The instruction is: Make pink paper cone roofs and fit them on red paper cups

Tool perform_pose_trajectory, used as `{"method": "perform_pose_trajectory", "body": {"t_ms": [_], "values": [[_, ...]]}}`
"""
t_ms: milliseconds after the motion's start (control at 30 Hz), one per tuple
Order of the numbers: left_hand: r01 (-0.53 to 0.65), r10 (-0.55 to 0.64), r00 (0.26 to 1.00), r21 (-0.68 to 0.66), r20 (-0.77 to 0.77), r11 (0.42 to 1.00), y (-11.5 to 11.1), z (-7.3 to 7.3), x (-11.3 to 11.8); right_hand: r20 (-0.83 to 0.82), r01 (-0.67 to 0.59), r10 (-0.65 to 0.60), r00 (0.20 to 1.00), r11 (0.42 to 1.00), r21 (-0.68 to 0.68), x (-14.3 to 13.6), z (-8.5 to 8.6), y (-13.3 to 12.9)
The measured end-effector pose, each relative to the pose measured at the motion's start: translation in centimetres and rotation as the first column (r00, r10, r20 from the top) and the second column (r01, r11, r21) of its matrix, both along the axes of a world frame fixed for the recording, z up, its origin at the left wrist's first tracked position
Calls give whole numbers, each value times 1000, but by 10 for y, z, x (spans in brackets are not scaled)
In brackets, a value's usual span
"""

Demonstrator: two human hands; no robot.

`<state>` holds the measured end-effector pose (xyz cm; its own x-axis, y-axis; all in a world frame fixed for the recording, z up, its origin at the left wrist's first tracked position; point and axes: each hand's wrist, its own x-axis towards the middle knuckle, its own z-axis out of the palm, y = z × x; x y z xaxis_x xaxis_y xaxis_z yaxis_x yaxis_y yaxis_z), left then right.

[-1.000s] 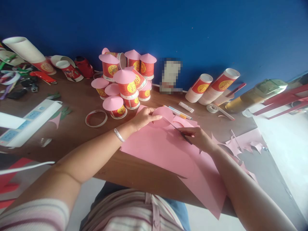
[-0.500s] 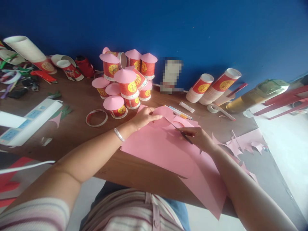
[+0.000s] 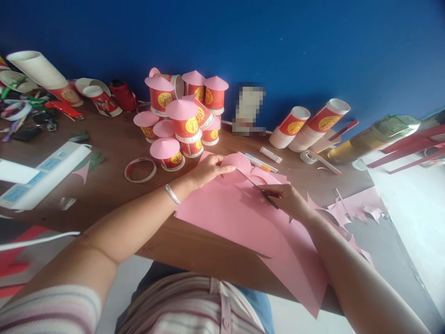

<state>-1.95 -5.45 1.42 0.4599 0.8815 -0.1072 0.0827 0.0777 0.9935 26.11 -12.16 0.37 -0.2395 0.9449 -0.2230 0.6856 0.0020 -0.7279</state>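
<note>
so the bit that matters here is the flat, round disc of pink paper, sitting just above the big pink paper sheet on the brown wooden table. The left hand is pinching its near-left edge between thumb and fingers, and the right hand is closed around the handles of a slim pair of dark metal scissors, blades pointing up at the disc. Can't tell from here if they're actually biting the edge or just lying against it

Handling-wise I'd guess it weighs next to nothing, a bit stiff like craft card, not really slippery, but easy to crease or tear. I'd take it by the rim, flat between thumb and fingertips, on the side away from the blades. Squeeze lightly, cos a hard pinch would probably leave a dent and bend the circle
</note>
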Motion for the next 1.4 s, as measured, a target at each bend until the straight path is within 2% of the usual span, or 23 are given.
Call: {"method": "perform_pose_trajectory", "body": {"t_ms": [867, 1200, 1400], "values": [[4, -2, 999, -49, 37, 999, -2, 2, 2, 10, -24, 24, 1000, 1000, 4, 1, 3, -1], [-1, 2, 999, -31, 42, 1000, -2, 2, 2, 10, -77, 77, 997, 996, 35, 5, -5, 2], [8, -6, 999, -54, 39, 999, -1, 0, 1, 42, -63, 62, 997, 998, 24, 2, 1, 0]]}}
